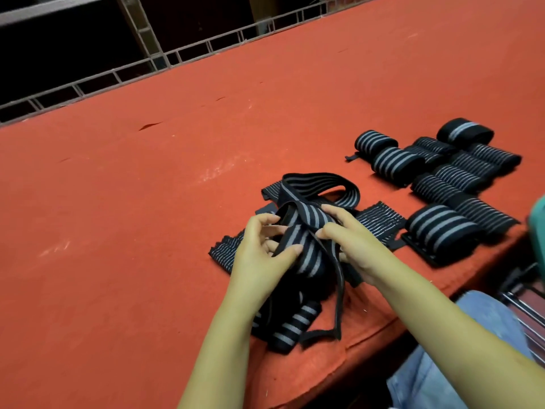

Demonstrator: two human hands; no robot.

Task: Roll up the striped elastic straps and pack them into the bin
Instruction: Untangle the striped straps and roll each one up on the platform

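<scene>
while both hands work over the red felt-covered table (pixel 147 231), the left hand (pixel 262 255) and right hand (pixel 354 243) pinch a black elastic strap with grey stripes (pixel 306 240), half wound, above a loose heap. finished striped rolls (pixel 442 172) lie grouped to the right, near the table's edge.

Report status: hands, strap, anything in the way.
Left hand and right hand both grip the striped strap, partly rolled. Rolled straps lie at right. Loose straps underneath. Bin not identifiable.
</scene>
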